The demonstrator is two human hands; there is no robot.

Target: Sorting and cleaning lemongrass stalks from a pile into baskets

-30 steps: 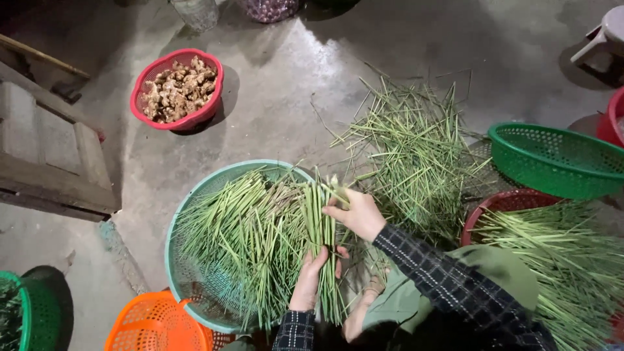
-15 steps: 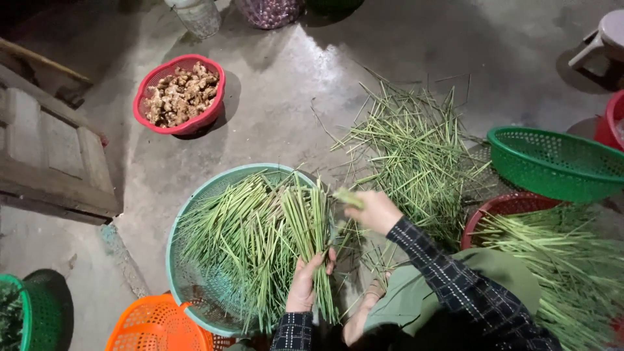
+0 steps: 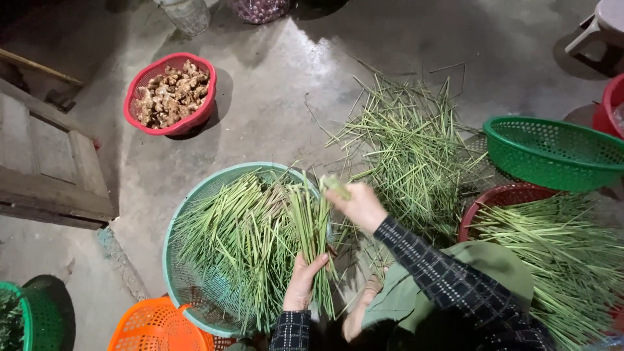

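Observation:
My left hand [image 3: 302, 281] grips a bundle of long green stalks [image 3: 312, 231] held upright over the teal basket [image 3: 185, 221], which is filled with more green stalks [image 3: 240, 240]. My right hand [image 3: 359, 205] is at the top of the bundle and pinches a pale green stalk end [image 3: 335, 185]. A loose pile of thin green trimmings [image 3: 409, 149] lies on the concrete floor just beyond my right hand. My plaid sleeve runs down to the lower right.
A red basket of ginger roots [image 3: 170, 94] sits at upper left. A green basket [image 3: 552, 149] and a red basket holding stalks [image 3: 520, 208] stand at right. An orange basket [image 3: 153, 328], another green basket [image 3: 32, 318], wooden boards [image 3: 45, 162] and a stool [image 3: 601, 26] surround.
My right hand has moved right and up, away from the top of the bundle, pulling a stalk end with it. My left hand keeps holding the bundle.

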